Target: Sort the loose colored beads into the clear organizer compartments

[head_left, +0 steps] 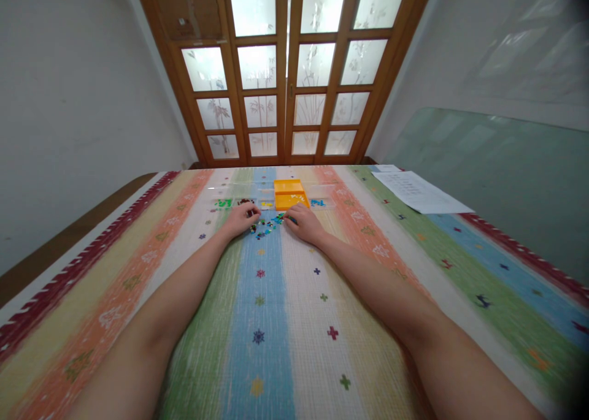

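Note:
A loose pile of tiny mixed pieces [265, 226], blue, green, dark and white, lies on the striped tablecloth between my hands. At its left edge is my left hand [242, 219], its fingers curled in with the thumb near them, just in front of a clear box with dark brown pieces [246, 202]. My right hand [304, 222] rests at the pile's right edge, fingertips bent together over some pieces. Anything held in either hand is too small to make out. Behind the right hand stands an open orange box [287, 187] with white pieces [298, 198] inside.
Clear compartments hold green pieces [224, 203], yellow pieces [267, 205] and, right of the orange box, blue pieces [317, 203]. Paper sheets [416, 190] lie at the table's far right. Beyond the tablecloth [276, 358] are wooden glass-paned doors [288, 89].

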The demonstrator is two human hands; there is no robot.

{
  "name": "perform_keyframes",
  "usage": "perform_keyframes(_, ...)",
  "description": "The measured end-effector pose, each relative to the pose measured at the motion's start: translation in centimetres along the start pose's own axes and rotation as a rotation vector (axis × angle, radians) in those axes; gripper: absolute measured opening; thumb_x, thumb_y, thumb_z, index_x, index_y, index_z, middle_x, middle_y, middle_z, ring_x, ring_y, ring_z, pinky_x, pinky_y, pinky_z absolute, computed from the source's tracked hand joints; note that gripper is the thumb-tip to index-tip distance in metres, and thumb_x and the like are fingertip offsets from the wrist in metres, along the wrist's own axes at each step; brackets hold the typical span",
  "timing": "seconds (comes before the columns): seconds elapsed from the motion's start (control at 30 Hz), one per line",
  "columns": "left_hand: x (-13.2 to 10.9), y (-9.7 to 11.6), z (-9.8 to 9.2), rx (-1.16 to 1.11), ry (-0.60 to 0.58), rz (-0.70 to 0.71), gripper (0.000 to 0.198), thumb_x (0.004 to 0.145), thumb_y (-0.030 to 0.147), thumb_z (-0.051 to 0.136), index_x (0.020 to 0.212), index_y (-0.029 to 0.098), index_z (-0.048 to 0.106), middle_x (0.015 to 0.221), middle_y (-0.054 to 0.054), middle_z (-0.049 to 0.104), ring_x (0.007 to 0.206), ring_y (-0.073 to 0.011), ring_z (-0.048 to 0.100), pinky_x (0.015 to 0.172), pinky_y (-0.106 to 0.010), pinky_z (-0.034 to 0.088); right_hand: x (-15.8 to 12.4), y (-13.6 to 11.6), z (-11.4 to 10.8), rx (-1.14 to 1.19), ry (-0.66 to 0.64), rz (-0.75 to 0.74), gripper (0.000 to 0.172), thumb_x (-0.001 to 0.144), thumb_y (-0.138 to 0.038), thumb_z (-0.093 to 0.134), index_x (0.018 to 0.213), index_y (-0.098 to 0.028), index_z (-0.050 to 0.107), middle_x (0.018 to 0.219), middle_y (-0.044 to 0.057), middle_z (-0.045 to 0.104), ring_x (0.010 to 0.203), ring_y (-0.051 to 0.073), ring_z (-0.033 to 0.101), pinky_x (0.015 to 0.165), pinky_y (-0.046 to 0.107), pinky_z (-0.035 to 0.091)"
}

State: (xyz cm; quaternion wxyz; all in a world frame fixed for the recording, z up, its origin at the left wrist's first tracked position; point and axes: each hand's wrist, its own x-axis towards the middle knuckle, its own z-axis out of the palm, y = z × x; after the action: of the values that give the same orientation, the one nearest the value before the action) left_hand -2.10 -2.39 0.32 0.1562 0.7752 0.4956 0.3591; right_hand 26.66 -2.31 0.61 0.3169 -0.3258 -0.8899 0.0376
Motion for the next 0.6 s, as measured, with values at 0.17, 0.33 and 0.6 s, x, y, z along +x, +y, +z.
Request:
perform_keyframes(0.17,-0.4,2.2,-0.3,0.141,-0.200,0.200,0.014,0.084,0.022,0.063,0.090,0.021,0.076,0.092,-0.004,0.068,0.086,-0.0185,0.062,0.082,-0.031,0.049,0.0,-0.1,0.0,0.008,0.001,0.002,0.014,0.100,-0.023,0.059,0.093,-0.021,0.072,0.098,0.008,0.070,0.099,0.025,0.058,0.090,0.037,0.045)
perform_keyframes(0.33,-0.4,2.3,-0.3,0.171,-0.207,0.199,0.015,0.086,0.022,0.063,0.094,0.021,0.076,0.093,-0.004,0.068,0.091,-0.0199,0.063,0.086,-0.032,0.049,0.0,0.0,0.0,0.010,0.003,-0.001,0.014,0.100,-0.023,0.059,0.093,-0.021,0.071,0.099,0.008,0.070,0.099,0.024,0.058,0.090,0.037,0.045)
perform_keyframes(0.6,-0.3,2.2,0.2,0.091,-0.124,0.120,0.012,0.087,0.025,0.062,0.091,0.022,0.072,0.087,-0.002,0.070,0.079,-0.0182,0.062,0.076,-0.031,0.047,0.0,0.1,0.1,0.000,-0.004,-0.001,0.015,0.101,-0.024,0.059,0.094,-0.021,0.072,0.099,0.008,0.070,0.100,0.024,0.058,0.090,0.037,0.045)
